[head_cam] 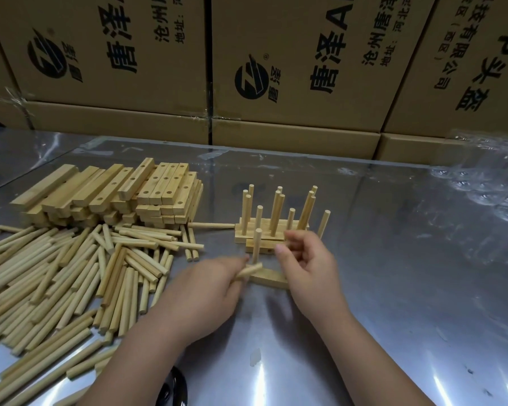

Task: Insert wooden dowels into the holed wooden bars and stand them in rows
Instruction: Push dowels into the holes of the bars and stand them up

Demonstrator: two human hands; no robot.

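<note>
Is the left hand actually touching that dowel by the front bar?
Touching. The head view shows the left hand gripping the dowel, whose end sticks out of its grip toward the holed wooden bar.

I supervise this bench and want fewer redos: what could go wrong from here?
The right hand sits right in front of the finished rows; a nudge might topple their upright dowels. The bar in progress carries only one standing dowel; pressing in the held dowel that the left hand pinches could tip the bar or go in crooked.
</note>
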